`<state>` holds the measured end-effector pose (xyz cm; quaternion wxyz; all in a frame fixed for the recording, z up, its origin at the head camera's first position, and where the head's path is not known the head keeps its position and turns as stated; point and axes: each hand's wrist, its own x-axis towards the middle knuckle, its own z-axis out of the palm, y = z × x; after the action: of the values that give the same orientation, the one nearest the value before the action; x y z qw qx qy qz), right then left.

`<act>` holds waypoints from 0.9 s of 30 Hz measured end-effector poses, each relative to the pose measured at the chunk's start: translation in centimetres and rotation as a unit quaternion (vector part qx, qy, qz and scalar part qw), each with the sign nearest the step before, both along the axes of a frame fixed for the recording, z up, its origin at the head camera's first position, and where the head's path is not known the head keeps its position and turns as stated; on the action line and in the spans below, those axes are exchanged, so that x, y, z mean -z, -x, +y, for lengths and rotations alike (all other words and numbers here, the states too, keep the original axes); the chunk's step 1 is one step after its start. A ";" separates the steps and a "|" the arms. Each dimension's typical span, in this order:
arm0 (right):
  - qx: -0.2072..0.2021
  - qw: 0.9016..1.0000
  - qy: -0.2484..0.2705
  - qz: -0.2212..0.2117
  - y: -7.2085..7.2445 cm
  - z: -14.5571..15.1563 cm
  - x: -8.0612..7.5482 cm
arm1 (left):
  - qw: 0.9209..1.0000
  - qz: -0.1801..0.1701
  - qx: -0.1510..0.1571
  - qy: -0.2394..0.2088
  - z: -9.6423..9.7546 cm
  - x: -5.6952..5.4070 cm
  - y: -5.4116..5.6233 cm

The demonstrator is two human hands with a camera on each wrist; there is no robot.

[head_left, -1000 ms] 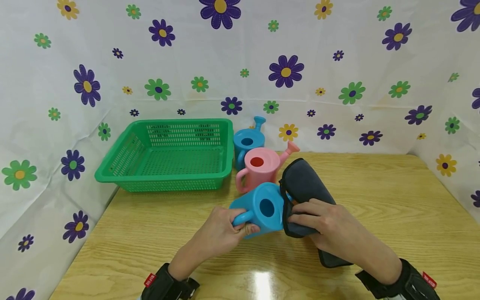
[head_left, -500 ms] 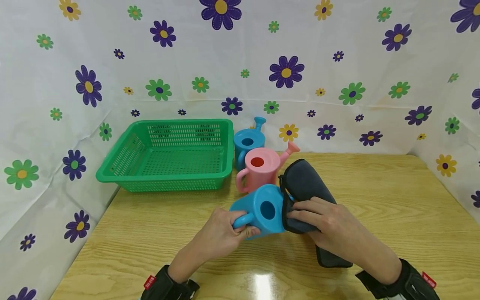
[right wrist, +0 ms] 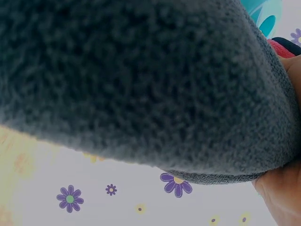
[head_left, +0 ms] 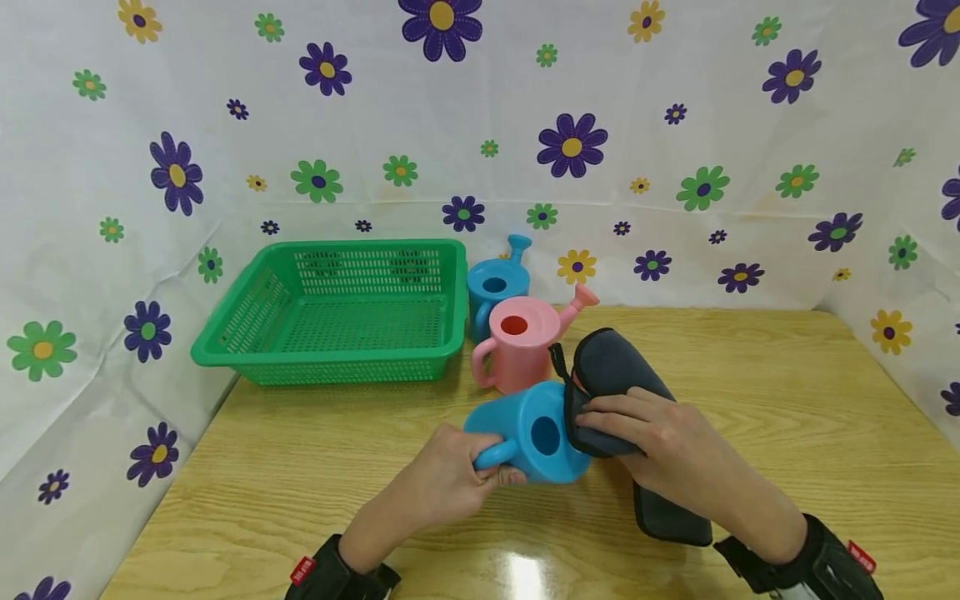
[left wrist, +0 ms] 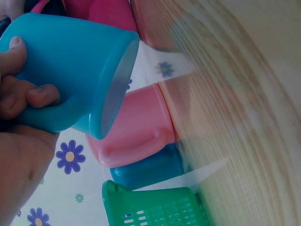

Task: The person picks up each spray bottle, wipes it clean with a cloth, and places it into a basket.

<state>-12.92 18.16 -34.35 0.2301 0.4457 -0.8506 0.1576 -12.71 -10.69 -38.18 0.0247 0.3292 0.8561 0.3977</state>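
Note:
My left hand grips the handle of a blue watering can, which is tilted above the table. Its spout is hidden at the mouth of a soft dark grey fabric pouch with black trim. In the left wrist view, a red lining shows beyond the can. My right hand holds the pouch near its opening, fingers curled over the edge. Fuzzy grey fabric fills most of the right wrist view. Behind the held can stands a pink watering can, upright.
A second blue watering can stands behind the pink one. To their left sits a green perforated basket with nothing in it. A flowered white cloth rises at the back of the wooden table.
The blue watering can has shifted slightly right and toward me, tilting further. The pouch's upper end has moved a little toward me, and its black-edged mouth is spread more. Both hands keep their holds.

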 end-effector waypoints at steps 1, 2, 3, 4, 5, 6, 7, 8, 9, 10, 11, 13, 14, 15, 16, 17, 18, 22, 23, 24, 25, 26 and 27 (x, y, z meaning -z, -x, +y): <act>0.002 1.000 0.000 -0.004 0.0 0.0 -0.1 | 1.000 0.003 0.003 0.002 0.0 0.0 0.0; 0.001 1.000 0.000 -0.008 0.1 0.1 -0.1 | 1.000 0.002 0.007 0.003 0.0 0.0 0.0; 0.001 1.000 -0.005 -0.013 0.1 0.1 -0.3 | 1.000 0.002 0.010 0.002 0.0 0.0 0.0; 0.000 1.000 -0.013 -0.021 0.1 0.2 -0.4 | 1.000 0.002 0.014 0.002 0.0 0.0 -0.1; -0.001 0.999 -0.023 -0.032 0.1 0.4 -0.5 | 1.000 0.003 0.017 0.001 0.0 0.0 -0.1; -0.002 0.998 -0.038 -0.047 0.1 0.5 -0.7 | 1.000 0.004 0.019 0.001 0.0 0.0 -0.1; -0.001 0.996 -0.056 -0.068 0.1 0.8 -0.9 | 1.000 0.005 0.023 0.001 0.0 0.1 -0.1; 0.004 0.993 -0.075 -0.091 0.1 1.0 -1.2 | 1.000 0.007 0.026 0.001 -0.1 0.1 0.0; 0.013 0.989 -0.095 -0.112 0.0 1.3 -1.5 | 1.000 0.012 0.028 0.004 -0.1 0.1 0.0; 0.027 0.985 -0.112 -0.131 0.1 1.6 -1.7 | 0.999 0.014 0.030 0.007 -0.1 0.1 0.0; 0.043 0.981 -0.126 -0.140 0.1 1.9 -1.9 | 0.999 0.015 0.033 0.008 -0.1 0.1 0.0; 0.076 0.977 -0.149 -0.134 0.5 2.7 -2.2 | 0.999 0.021 0.043 0.008 -0.2 0.1 0.1; 0.091 0.977 -0.155 -0.114 0.9 3.1 -2.2 | 0.998 0.032 0.050 0.009 -0.1 0.1 0.2; 0.106 0.978 -0.155 -0.087 1.4 3.7 -2.1 | 0.997 0.045 0.057 0.009 -0.1 0.2 0.3; 0.119 0.979 -0.154 -0.055 2.1 4.3 -2.0 | 0.996 0.062 0.066 0.009 -0.1 0.2 0.4; 0.129 0.980 -0.148 -0.020 2.7 4.9 -1.8 | 0.994 0.083 0.073 0.011 -0.1 0.2 0.5; 0.140 0.981 -0.137 0.005 3.4 5.6 -1.6 | 0.991 0.104 0.080 0.013 0.0 0.3 0.7; 0.135 0.988 -0.072 0.027 5.1 7.2 -0.9 | 0.982 0.156 0.103 0.035 0.2 0.4 0.9; 0.119 0.991 -0.057 0.011 5.3 7.2 -0.9 | 0.981 0.157 0.111 0.042 0.3 0.4 1.0; 0.100 0.994 -0.044 -0.017 5.4 7.1 -1.1 | 0.979 0.155 0.121 0.046 0.4 0.4 1.0; 0.077 0.995 -0.036 -0.045 5.4 6.7 -1.3 | 0.977 0.160 0.132 0.053 0.6 0.4 1.0; 0.058 0.995 -0.032 -0.073 5.3 6.3 -1.5 | 0.974 0.164 0.145 0.059 0.7 0.4 1.0; 0.039 0.993 -0.031 -0.106 5.2 5.7 -1.8 | 0.970 0.171 0.157 0.066 0.9 0.3 1.1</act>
<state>-18.14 23.85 -32.53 0.1307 0.3996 -0.8917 0.1678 -13.77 -9.79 -38.51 -0.0383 0.5203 0.8096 0.2690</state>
